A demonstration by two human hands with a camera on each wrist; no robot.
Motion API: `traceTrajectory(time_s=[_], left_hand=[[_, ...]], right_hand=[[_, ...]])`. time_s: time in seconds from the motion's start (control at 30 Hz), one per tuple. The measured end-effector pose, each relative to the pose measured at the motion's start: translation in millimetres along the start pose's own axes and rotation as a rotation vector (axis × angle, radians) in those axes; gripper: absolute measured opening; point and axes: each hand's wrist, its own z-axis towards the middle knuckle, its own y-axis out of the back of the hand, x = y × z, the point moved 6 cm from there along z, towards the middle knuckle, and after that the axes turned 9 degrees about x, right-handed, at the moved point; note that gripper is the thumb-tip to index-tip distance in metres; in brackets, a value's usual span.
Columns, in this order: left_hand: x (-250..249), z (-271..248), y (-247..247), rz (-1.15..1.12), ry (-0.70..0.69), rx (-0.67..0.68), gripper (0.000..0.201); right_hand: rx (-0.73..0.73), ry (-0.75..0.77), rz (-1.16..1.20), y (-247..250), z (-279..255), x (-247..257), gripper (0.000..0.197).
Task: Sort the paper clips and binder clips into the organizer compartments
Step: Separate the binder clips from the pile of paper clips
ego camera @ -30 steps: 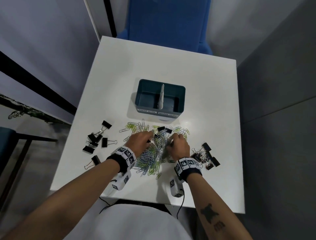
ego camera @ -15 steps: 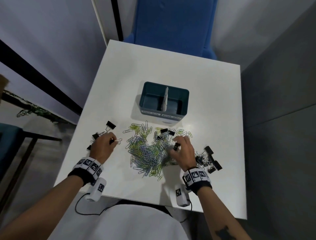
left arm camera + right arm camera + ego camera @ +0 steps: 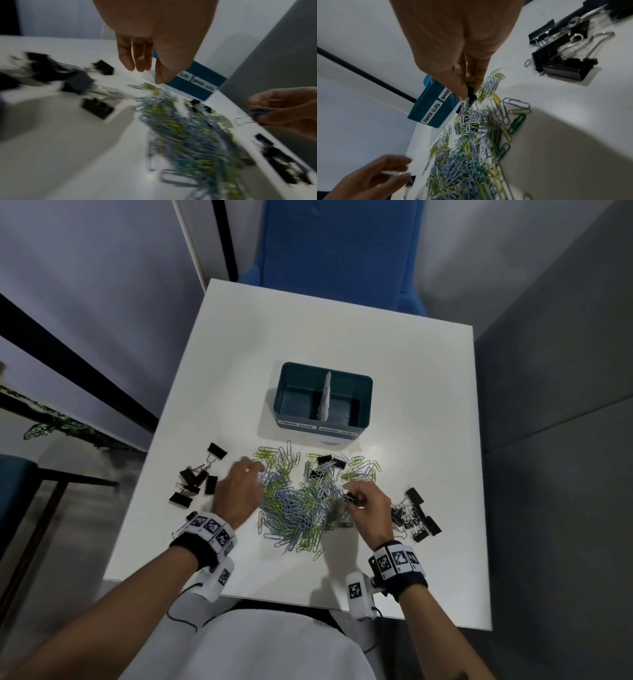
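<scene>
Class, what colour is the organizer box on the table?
Teal blue with white labels; the organizer box shows best in the head view.

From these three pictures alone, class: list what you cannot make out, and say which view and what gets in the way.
- Organizer floor, head view: near wall hides its front part, so a clip there would go unseen.
- Second label, right wrist view: right hand covers the end, only "BINDE" reads.
- Left hand, left wrist view: motion blur; whether the fingers hold anything is unclear.
- Paper clips, head view: too small and tangled to count.
</scene>
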Motion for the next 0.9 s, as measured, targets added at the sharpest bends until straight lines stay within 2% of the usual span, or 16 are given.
traceTrajectory(time_s=[0.13,0.2,0.37,0.47,0.57,0.7,0.8,0.9], left_hand=[[-71.6,5.7,-38.0,-0.269,-0.168,0.354,0.039],[-93.4,10.4,-44.2,-0.444,-0.200,0.434,0.037],[-103.0,25.4,-39.6,-0.510,-0.195,0.397,0.012],[-95.5,31.0,-35.6,-0.450,-0.174,0.374,0.012],[-81.9,34.7,-27.7,-0.393,-0.120,0.308,0.014],[-70.2,36.2,-16.3,-0.385,-0.114,0.215,0.014],[-79.9,35.1,-18.9,-0.426,-0.180,0.258,0.010],[-93.9,34.8,-26.3,-0.445,-0.238,0.289,0.009]], right_hand=[[0.014,-0.022,0.225,-11.2,-0.4,3.2,0.033],[0.020,-0.006,0.256,-17.4,0.1,5.6,0.032],[-0.070,-0.081,0.316,-23.0,-1.9,0.5,0.019],[-0.120,-0.160,0.337,-25.0,-5.4,-9.4,0.010],[-0.113,-0.225,0.330,-26.1,-8.2,-13.9,0.011],[-0.028,-0.109,0.168,-29.1,-8.6,2.7,0.019],[-0.016,-0.059,0.174,-31.6,-5.3,9.4,0.026],[0.000,-0.093,0.228,-29.7,-1.8,7.6,0.025]])
